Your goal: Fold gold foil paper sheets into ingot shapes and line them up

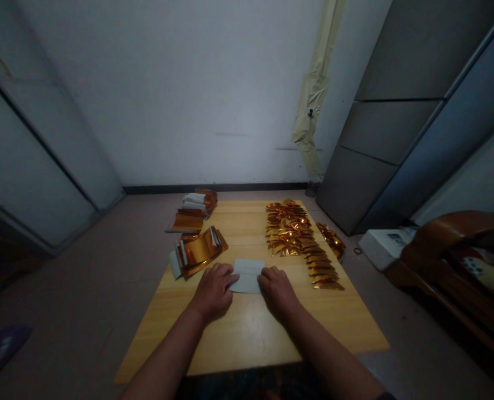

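A pale sheet of paper (pixel 248 276) lies nearly flat on the wooden table (pixel 247 339), between my two hands. My left hand (pixel 215 289) grips its left edge, thumb on top and fingers curled. At the right edge, my right hand (pixel 278 289) pinches the same sheet with closed fingers. Left of my left hand sits a loose stack of gold foil paper sheets (pixel 199 250), some showing pale backs. Farther back is another pile of gold and pale sheets (pixel 188 222). Rows of folded gold foil pieces (pixel 288 228) overlap along the table's right side.
More folded gold pieces (pixel 332 240) are heaped just past the table's right edge. A grey refrigerator (pixel 380 133) and a white box (pixel 382 247) stand to the right, by a wooden seat (pixel 450 272). A white wall (pixel 196 100) rises behind the table.
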